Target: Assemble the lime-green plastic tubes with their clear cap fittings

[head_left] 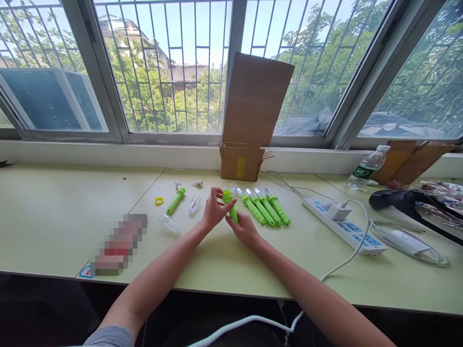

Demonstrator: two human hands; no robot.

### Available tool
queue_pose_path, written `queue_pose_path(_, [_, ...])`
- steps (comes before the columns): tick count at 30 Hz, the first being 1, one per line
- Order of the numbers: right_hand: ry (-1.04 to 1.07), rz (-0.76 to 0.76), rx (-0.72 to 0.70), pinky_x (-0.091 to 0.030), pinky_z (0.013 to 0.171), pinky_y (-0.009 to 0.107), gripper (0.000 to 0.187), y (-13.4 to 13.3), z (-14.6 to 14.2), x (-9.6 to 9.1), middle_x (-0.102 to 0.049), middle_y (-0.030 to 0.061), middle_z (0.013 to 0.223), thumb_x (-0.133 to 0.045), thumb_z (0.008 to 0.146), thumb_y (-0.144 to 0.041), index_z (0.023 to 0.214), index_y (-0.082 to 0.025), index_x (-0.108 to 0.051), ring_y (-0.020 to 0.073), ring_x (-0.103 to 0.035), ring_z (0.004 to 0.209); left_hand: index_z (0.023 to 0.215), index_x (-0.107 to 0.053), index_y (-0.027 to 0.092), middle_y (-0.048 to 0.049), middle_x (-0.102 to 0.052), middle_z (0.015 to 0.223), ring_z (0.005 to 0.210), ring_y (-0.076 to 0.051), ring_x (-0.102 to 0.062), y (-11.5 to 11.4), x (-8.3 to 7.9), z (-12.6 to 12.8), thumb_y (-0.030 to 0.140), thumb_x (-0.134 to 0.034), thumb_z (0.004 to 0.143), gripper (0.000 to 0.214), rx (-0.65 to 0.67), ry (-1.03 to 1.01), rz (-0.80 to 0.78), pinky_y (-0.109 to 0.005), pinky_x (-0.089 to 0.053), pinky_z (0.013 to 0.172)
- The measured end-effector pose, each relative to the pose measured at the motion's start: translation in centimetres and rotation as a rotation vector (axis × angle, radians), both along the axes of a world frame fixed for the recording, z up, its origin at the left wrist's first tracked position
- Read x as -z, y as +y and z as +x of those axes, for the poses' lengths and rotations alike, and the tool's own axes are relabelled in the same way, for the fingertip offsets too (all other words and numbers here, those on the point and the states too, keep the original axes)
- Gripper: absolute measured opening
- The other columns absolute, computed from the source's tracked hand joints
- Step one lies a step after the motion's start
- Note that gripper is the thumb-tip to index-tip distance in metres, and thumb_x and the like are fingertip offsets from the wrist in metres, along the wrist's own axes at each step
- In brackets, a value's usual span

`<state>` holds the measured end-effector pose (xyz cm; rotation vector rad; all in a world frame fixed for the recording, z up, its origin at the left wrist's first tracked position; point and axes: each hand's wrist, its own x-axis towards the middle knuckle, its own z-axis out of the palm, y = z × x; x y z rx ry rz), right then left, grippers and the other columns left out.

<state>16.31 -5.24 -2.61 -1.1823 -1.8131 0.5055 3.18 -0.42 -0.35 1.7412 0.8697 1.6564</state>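
Between my hands is a green plastic torch-like handle (234, 215) with yellow at its top. The fingers of my left hand (214, 208) are closed on its upper end. My right hand (246, 229) grips its lower end. Just right of it, several matching green handles with clear tips (265, 208) lie side by side. A clear plastic cap (233, 188) is behind my hands. To the left lie another green handle (175, 201), a yellow ring (159, 200), two clear plastic covers (194, 204) and small whitish pieces (197, 183).
An upright cardboard box (241, 161) stands against the windowsill. On the right are a white power strip (345, 226) with a plugged-in charger, a coiled cable (408, 241), a water bottle (369, 167) and a black strap (401, 200). A blurred-out object (121, 246) lies at front left.
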Motion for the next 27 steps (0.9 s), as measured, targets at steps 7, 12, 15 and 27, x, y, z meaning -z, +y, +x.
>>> queue_pose_path(7, [0.018, -0.012, -0.007, -0.034, 0.053, 0.027, 0.022, 0.03, 0.03, 0.11, -0.051, -0.0010, 0.058, -0.053, 0.084, -0.038, 0.072, -0.019, -0.053, 0.0147, -0.042, 0.055, 0.095, -0.039, 0.023, 0.0001, -0.056, 0.086, 0.077, -0.015, -0.063, 0.14, 0.09, -0.10, 0.042, -0.078, 0.064, 0.053, 0.033, 0.009, -0.032, -0.025, -0.056, 0.055])
queue_pose_path(12, [0.016, -0.008, -0.001, -0.033, 0.053, 0.027, 0.022, -0.05, -0.01, 0.06, -0.049, -0.0011, 0.057, -0.052, 0.084, -0.037, 0.071, -0.020, -0.052, 0.0145, -0.041, 0.055, 0.096, -0.038, 0.023, 0.0002, -0.055, 0.086, 0.077, -0.015, -0.063, 0.20, 0.20, -0.13, 0.040, -0.078, 0.066, 0.052, 0.035, 0.020, -0.024, -0.025, -0.056, 0.054])
queue_pose_path(15, [0.023, -0.014, -0.009, -0.034, 0.052, 0.027, 0.023, -0.01, -0.01, 0.05, -0.048, -0.0010, 0.057, -0.052, 0.084, -0.038, 0.071, -0.020, -0.053, 0.0150, -0.041, 0.055, 0.095, -0.039, 0.023, 0.0004, -0.055, 0.085, 0.078, -0.015, -0.063, 0.09, 0.09, -0.14, 0.040, -0.078, 0.065, 0.052, 0.034, 0.016, -0.023, -0.025, -0.056, 0.054])
queue_pose_path(27, [0.046, -0.035, -0.015, -0.033, 0.054, 0.027, 0.024, 0.08, 0.10, 0.24, -0.049, -0.0009, 0.059, -0.052, 0.085, -0.039, 0.073, -0.018, -0.055, 0.0141, -0.039, 0.056, 0.095, -0.038, 0.023, -0.0001, -0.055, 0.087, 0.078, -0.014, -0.061, -0.15, -0.11, -0.05, 0.040, -0.077, 0.066, 0.052, 0.040, 0.026, -0.021, -0.023, -0.054, 0.054])
